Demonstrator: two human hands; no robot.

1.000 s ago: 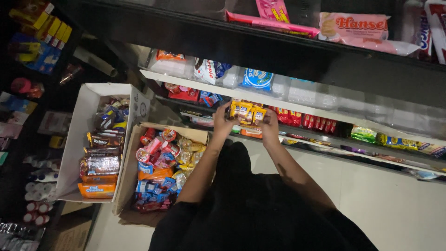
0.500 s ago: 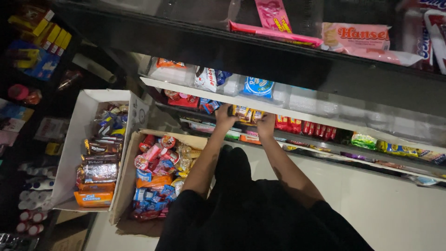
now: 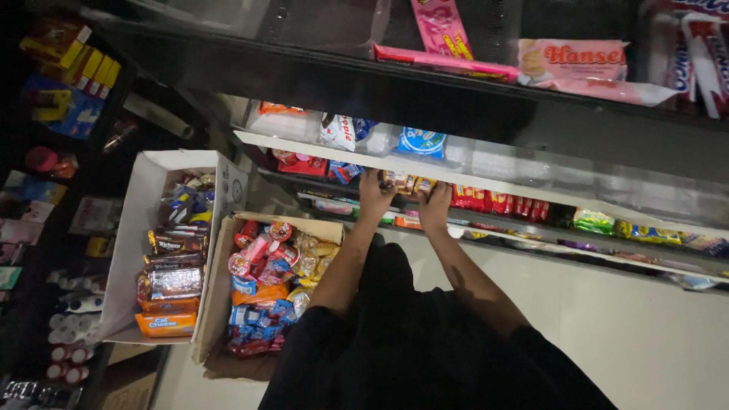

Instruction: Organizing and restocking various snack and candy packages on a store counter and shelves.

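Both hands are up at the white shelf (image 3: 486, 168), pressing a small stack of yellow and dark snack packs (image 3: 406, 183) into the row beneath its front edge: the left hand (image 3: 373, 199) grips the left end of the stack and the right hand (image 3: 434, 209) grips the right end, fingers wrapped on the packs, so neither has let go. The packs sit just left of a run of red packets (image 3: 490, 201) already lined up on the same level, and blue and white bags (image 3: 420, 142) fill the shelf above. By the look of it, the stocking is only partly done. Down on the floor, just left of the person's arms, an open brown box (image 3: 228, 266) is heaped with mixed sweets and biscuits, and a white box (image 3: 137, 228) beside it holds stacked biscuit packs, an orange one at the near end. Further right the lower shelves carry green and yellow packets (image 3: 645, 228)
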